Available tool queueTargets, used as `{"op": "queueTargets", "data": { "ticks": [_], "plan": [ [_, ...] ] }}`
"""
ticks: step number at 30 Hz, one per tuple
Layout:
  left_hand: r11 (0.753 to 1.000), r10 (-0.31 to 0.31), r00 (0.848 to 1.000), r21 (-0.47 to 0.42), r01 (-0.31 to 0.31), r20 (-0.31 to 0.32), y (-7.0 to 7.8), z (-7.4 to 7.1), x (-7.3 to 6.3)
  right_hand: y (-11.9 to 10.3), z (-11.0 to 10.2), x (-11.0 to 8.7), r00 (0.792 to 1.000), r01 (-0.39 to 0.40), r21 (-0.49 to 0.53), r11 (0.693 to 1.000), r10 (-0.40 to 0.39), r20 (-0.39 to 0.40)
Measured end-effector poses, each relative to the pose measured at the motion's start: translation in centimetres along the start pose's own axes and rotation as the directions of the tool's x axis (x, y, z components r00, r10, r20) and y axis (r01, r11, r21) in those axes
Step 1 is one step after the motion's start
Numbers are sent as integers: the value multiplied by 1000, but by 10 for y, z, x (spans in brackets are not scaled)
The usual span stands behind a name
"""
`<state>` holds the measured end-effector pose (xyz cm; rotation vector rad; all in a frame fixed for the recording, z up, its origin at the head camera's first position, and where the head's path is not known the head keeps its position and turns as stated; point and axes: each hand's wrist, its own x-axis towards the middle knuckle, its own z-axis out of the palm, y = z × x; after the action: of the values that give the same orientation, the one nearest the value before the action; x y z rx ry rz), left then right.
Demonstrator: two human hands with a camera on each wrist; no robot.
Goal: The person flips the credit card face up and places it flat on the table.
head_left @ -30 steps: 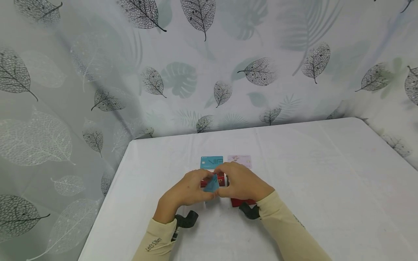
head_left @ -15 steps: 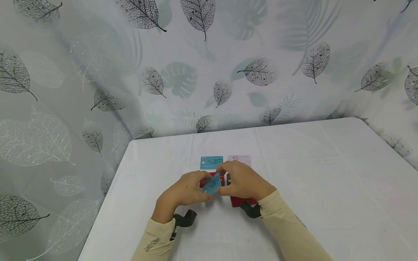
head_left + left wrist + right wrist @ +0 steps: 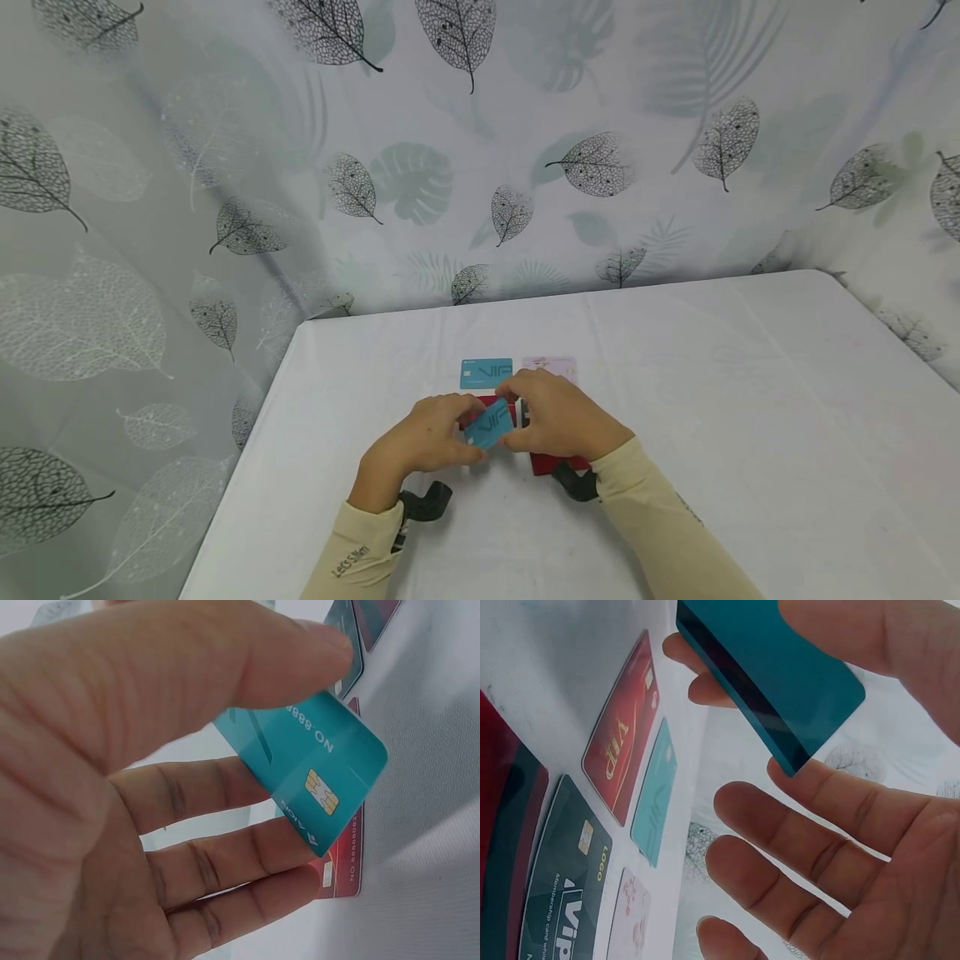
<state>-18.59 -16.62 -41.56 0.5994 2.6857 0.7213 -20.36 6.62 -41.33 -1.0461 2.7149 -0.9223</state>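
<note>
Both hands hold a teal bank-style card [image 3: 489, 427] above the table, its VIP lettering and gold chip facing up. My left hand [image 3: 422, 435] has its thumb over one edge of this card in the left wrist view, with fingertips at the opposite edge. From the other side, the thumb of my right hand [image 3: 561, 418] overlaps the card's striped back [image 3: 780, 682], and a fingertip meets its lower corner. Below lies a red VIP card [image 3: 621, 742], partly covered by the hands in the head view. A dark grey Vip card [image 3: 568, 877] lies beside it.
Behind the hands, another teal VIP card [image 3: 480, 375] and a pale pink card [image 3: 561, 367] lie on the white table [image 3: 750, 417]. A dark red card [image 3: 549, 465] is partly under the right wrist. Leaf-patterned cloth [image 3: 525, 150] hangs behind the table.
The teal card has turned between the hands from a steep, edge-on angle until its VIP face shows to the head camera. The hands have moved slightly apart.
</note>
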Motion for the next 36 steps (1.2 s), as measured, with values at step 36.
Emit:
{"op": "queueTargets", "data": {
  "ticks": [36],
  "plan": [
    [996, 41, 999, 76, -40, -17, 8, 4, 1, -4, 8, 2, 998, -23, -182, 983, 33, 50]
  ]
}}
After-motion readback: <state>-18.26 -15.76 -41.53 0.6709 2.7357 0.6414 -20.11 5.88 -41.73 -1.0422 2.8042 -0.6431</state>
